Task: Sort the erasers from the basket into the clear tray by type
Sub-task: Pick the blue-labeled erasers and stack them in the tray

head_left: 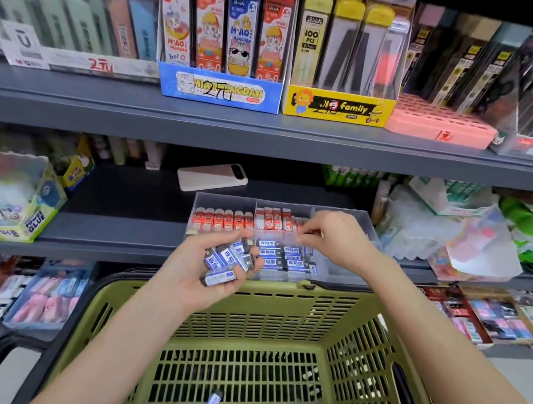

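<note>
My left hand point(209, 271) grips a bunch of several blue-and-white erasers point(228, 258) just above the green basket's point(358, 347) far rim. My right hand point(333, 237) hovers over the clear tray point(342, 214) on the shelf, its fingers curled downward over the middle; what they pinch is hidden. In the tray, red-and-white erasers point(224, 220) fill the back left compartment, other red-and-white ones point(273, 218) stand in the back middle, and blue-and-white erasers point(286, 257) lie in the front. One blue-and-white eraser point(211, 403) lies on the basket floor.
A white phone point(212, 177) lies on the dark shelf behind the tray. A glue display box point(8, 199) stands at the left and plastic-wrapped goods point(450, 236) at the right. Boxes of pencil leads point(224, 51) sit on the shelf above.
</note>
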The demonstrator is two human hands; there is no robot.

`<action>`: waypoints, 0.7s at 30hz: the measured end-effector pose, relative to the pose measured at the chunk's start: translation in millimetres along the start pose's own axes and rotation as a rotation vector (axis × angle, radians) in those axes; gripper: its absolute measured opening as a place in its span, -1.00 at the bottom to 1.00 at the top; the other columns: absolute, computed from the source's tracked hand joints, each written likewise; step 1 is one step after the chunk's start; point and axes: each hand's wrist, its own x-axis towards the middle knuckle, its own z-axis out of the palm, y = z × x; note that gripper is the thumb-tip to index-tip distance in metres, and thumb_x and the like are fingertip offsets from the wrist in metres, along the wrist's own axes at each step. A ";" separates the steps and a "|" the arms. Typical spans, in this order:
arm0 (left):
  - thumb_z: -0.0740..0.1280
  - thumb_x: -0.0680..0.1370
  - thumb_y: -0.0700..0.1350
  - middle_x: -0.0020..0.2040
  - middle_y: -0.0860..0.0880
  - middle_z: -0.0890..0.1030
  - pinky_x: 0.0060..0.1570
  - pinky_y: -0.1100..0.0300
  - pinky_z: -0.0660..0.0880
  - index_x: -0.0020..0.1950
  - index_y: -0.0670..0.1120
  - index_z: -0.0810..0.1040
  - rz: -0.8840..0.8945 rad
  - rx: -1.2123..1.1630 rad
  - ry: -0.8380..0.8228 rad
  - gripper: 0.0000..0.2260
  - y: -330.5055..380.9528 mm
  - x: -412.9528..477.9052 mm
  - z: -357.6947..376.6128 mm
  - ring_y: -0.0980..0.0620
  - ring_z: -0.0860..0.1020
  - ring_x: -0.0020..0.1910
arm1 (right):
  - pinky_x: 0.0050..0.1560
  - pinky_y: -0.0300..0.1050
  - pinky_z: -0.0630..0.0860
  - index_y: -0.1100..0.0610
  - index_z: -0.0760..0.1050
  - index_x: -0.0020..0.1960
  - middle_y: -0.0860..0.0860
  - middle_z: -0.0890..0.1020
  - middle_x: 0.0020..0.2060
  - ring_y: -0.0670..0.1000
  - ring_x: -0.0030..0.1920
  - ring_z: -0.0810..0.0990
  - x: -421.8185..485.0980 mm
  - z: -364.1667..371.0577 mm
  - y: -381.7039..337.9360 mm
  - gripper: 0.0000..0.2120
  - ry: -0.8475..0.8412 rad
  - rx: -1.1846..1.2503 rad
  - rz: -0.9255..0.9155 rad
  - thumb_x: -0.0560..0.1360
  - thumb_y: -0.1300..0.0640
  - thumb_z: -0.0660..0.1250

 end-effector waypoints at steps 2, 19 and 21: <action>0.39 0.36 -0.21 -0.17 -0.22 0.63 -0.56 0.27 0.47 -0.13 -0.22 0.70 -0.006 0.005 0.002 -0.84 -0.5 0.0 0.1 -0.19 0.63 -0.23 | 0.02 -0.03 0.46 0.01 0.65 0.02 -0.01 0.65 -0.07 0.06 -0.01 0.56 7.2 -2.9 -1.7 -0.76 -0.080 -0.115 -0.082 0.51 -0.08 0.29; 0.40 0.32 -0.21 -0.15 -0.24 0.62 -0.58 0.23 0.48 -0.10 -0.22 0.70 -0.022 -0.001 0.024 -0.80 -3.7 -1.3 -4.9 -0.18 0.63 -0.23 | -0.05 -0.13 0.37 -0.02 0.63 -0.01 -0.10 0.66 -0.05 -0.06 -0.05 0.34 13.3 14.9 -3.2 -0.83 -0.153 -0.080 -0.157 0.49 0.08 0.28; 0.40 0.33 -0.21 -0.15 -0.23 0.61 -0.57 0.24 0.48 -0.09 -0.22 0.69 -0.026 -0.006 0.018 -0.80 -4.0 -1.5 -5.1 -0.18 0.63 -0.22 | -0.05 -0.13 0.37 -0.01 0.62 -0.02 -0.13 0.65 -0.07 -0.04 -0.03 0.37 12.5 15.8 -2.2 -0.85 -0.125 -0.046 -0.165 0.49 0.08 0.28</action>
